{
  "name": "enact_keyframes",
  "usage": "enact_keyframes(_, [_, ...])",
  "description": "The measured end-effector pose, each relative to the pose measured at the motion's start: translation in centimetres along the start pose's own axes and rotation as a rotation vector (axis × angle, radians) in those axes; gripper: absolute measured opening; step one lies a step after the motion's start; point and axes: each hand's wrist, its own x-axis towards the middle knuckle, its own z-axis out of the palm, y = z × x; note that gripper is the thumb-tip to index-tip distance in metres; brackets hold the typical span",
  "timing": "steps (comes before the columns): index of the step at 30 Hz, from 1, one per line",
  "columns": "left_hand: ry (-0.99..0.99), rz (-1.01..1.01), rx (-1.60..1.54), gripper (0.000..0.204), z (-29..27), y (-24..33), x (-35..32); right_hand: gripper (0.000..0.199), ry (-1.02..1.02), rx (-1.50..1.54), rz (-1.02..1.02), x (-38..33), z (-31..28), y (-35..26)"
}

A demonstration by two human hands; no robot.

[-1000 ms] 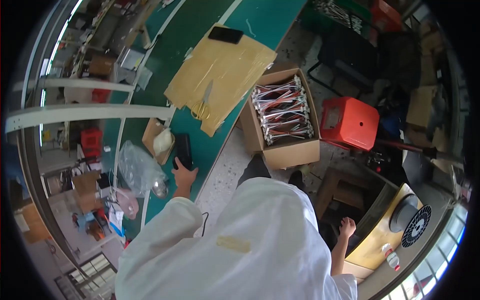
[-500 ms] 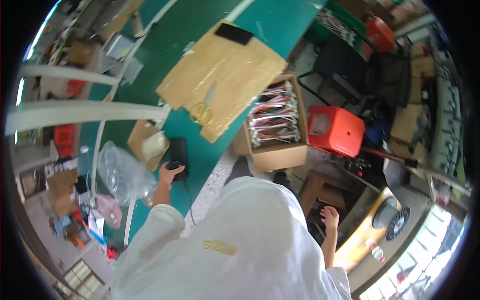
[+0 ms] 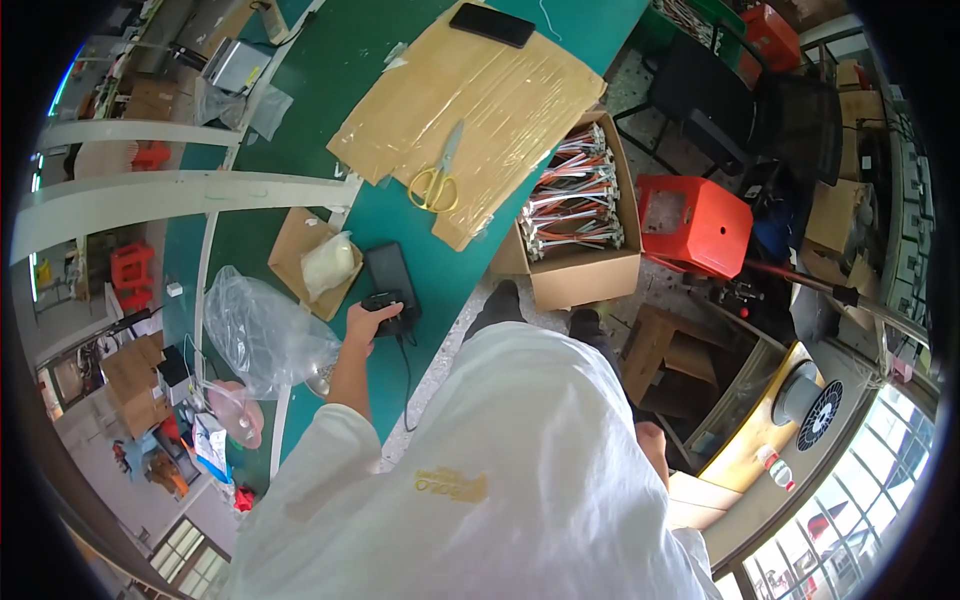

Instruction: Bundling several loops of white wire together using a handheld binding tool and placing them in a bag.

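So you're having a white frame bar (image 3: 180,200) jutting over the bench (image 3: 440,275) from the left, ending near the open cardboard box (image 3: 290,255) with a pale lump (image 3: 328,265) in it. A clear plastic bag (image 3: 265,330) is crowding your left wrist. Past that, yellow-handled scissors (image 3: 438,182) and a phone (image 3: 492,24) are lying on a cardboard sheet (image 3: 480,110); a carton (image 3: 585,282) of wire bundles (image 3: 575,205) is sitting by the bench edge.

Counting: one scissors, one phone, one sheet, one bag, one black case (image 3: 390,268); the wires are overlapping too much.

Your left hand (image 3: 372,322) is grasping a small black piece (image 3: 380,300) at the near end of the case, on the bench. Your right hand (image 3: 652,438) is hanging by your shirt (image 3: 510,440), fingers hidden, so I can't tell their state. Half a second ago it was showing farther out, fingers visible.
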Motion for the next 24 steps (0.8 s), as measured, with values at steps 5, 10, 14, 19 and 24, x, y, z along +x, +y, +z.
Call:
enact_keyframes(5, [-0.097,-0.082,-0.506,0.040,-0.7,0.7,-0.2,0.019,0.114,-0.067,-0.260,3.8,1.9,-4.8])
enact_keyframes(10, [-0.264,-0.040,-0.676,0.039,-2.0,-0.4,-0.8,0.017,0.056,-0.080,-0.739,1.5,4.6,-17.2])
enact_keyframes(14, [-0.189,-0.073,-0.709,0.043,-1.5,-0.9,0.6,0.017,0.094,-0.278,-0.759,-1.4,10.2,-26.0])
enact_keyframes(19, [-0.179,0.001,-0.689,0.041,1.0,-0.4,-0.2,0.044,-0.184,-0.488,-1.232,-3.0,23.8,-37.4])
enact_keyframes(24, [-0.005,0.003,-0.643,0.040,-1.2,-0.8,-4.3,0.064,-0.090,-0.645,-0.966,-8.1,31.2,-40.3])
